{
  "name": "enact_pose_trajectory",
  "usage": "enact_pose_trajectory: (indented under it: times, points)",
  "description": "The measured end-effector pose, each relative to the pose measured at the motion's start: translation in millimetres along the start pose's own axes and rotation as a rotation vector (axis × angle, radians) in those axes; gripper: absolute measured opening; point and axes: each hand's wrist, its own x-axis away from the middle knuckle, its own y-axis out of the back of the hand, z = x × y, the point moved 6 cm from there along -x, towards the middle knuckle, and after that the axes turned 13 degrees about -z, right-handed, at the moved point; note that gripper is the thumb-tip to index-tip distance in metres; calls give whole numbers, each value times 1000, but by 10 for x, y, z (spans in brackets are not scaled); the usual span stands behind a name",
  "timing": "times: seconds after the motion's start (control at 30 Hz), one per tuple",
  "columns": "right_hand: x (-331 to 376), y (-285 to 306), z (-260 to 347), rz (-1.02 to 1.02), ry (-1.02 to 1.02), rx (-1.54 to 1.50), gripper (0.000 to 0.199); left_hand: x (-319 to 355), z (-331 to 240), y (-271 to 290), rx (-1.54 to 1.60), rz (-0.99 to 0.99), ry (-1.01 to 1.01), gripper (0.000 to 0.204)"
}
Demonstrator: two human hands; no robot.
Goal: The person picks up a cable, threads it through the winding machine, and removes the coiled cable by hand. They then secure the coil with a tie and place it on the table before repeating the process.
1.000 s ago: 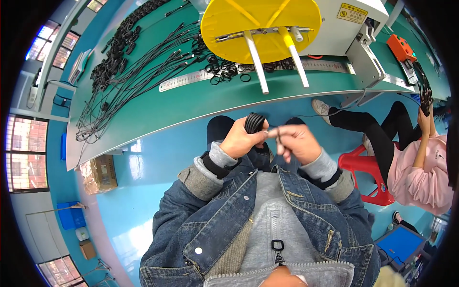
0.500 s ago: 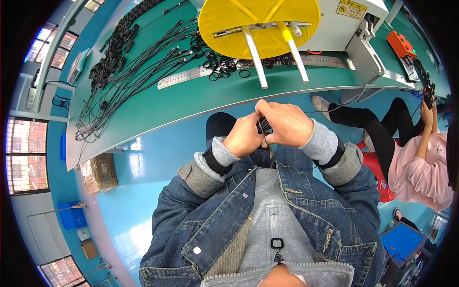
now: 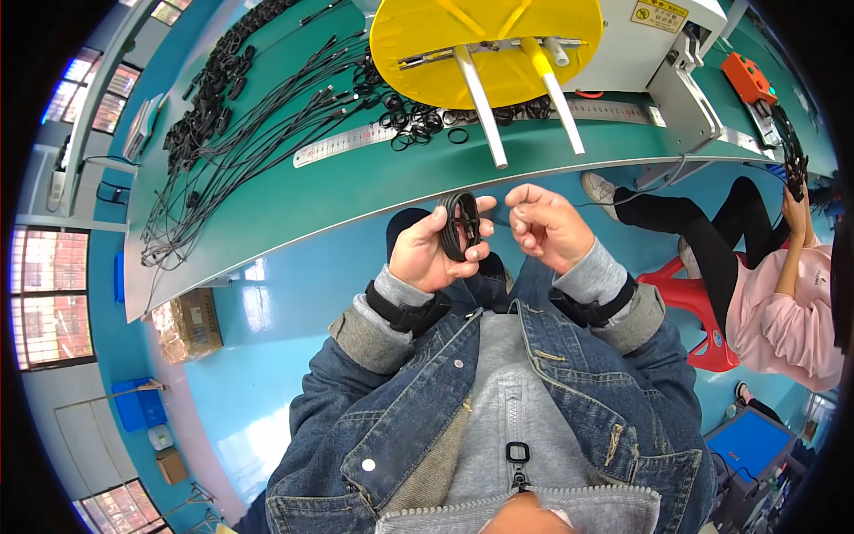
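In my left hand (image 3: 425,253) is a coiled black cable (image 3: 461,226), wound into a tight oval bundle. My fingers and thumb close round its sides, and its upper end shows above the palm. My right hand (image 3: 553,229) hovers just right of the coil, apart from it. Its fingers are loosely curled with gaps between them, and nothing shows in them. Both hands are in front of the near edge of the green table (image 3: 356,193), above my lap.
Loose black cables (image 3: 258,133) spread over the table's left part. Small black rings (image 3: 411,132) lie along a steel ruler (image 3: 342,145). A yellow disc (image 3: 480,76) with two rods projects over the table. Another person (image 3: 783,303) sits at the right beside a red stool (image 3: 703,311).
My hands were together round the bundle and have come apart. The left one has turned palm up, showing the coil, while the right one has drawn away to the right.
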Motion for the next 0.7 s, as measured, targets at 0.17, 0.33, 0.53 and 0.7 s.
enact_pose_trajectory:
  times: [0.17,0.33,0.53,0.7]
  points:
    - [269,-1180,355,-138,93,517,11,825,-490,-339,-209,-36,24,59]
    - [435,-948,47,-35,1066,1431,29,409,72,15,-1112,94,-431,42]
    - [503,-1115,-500,-60,1099,1506,35,742,266,250,-1237,-290,-601,25]
    - [323,-1185,-719,-28,1097,1496,34,754,234,675,-1723,-524,-861,26]
